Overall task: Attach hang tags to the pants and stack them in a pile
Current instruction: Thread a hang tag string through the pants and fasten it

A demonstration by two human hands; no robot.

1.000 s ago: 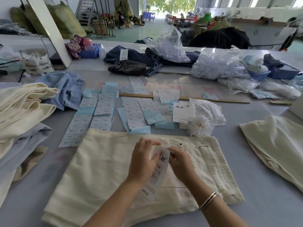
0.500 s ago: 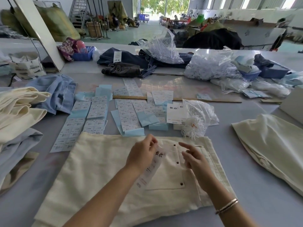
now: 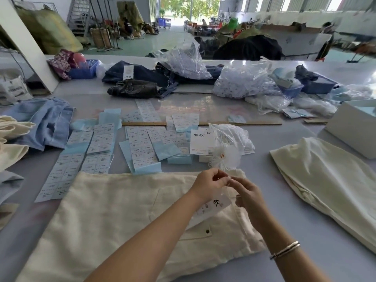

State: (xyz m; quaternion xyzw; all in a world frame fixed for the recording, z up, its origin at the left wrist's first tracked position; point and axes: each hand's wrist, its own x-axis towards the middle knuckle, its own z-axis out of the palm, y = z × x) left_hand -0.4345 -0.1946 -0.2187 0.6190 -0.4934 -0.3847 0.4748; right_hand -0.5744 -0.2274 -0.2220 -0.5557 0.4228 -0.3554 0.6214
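Folded cream pants (image 3: 114, 216) lie flat on the grey table in front of me, waistband to the right. A white hang tag (image 3: 215, 205) hangs over them under my hands. My left hand (image 3: 209, 185) and my right hand (image 3: 247, 193) meet fingertip to fingertip just above the tag, pinching its thin clear string near the pants' top edge. The string itself is barely visible. A bundle of white tag strings (image 3: 223, 156) and spare hang tags (image 3: 202, 142) sit just beyond the pants.
Sheets of size stickers (image 3: 99, 143) cover the table ahead. Cream pants (image 3: 329, 180) lie at right, a cream and blue pile (image 3: 12, 139) at left. A wooden ruler (image 3: 203, 123), plastic bags (image 3: 244, 80), dark jeans (image 3: 134, 88) and a white box (image 3: 356, 127) stand farther back.
My right hand came back from the pants' pocket area to meet my left hand. Both hands moved up toward the pants' top edge, and the tag now dangles below them.
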